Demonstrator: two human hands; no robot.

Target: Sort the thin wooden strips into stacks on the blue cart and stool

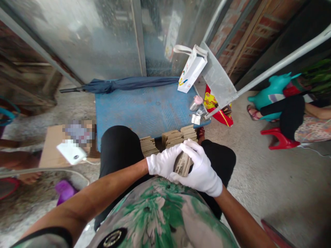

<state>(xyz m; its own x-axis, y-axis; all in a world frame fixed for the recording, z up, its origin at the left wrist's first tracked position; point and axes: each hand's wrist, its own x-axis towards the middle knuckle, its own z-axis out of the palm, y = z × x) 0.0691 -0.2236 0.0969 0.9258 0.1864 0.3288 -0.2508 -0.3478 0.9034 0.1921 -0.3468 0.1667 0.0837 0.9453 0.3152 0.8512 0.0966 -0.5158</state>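
Close to my body, over my lap, I hold a small stack of flat, greyish-tan pieces [183, 164]; their exact kind I cannot make out. My left hand [165, 163], in a white glove, is closed on the stack's left side. Wrapped round its right side and top is my right hand [201, 168], also white-gloved. Just beyond the hands, rows of similar thin tan pieces [172, 138] stand packed on edge at the near side of the blue table [129, 113]. Part of these rows is hidden by my hands and knees.
A folded dark umbrella [134, 83] lies along the table's far edge. A white paper bag [192, 70] and a pink-lidded cup [196, 102] stand at its right. On cardboard at left lies a white power bank [71, 151]. Another person [292, 117] sits far right.
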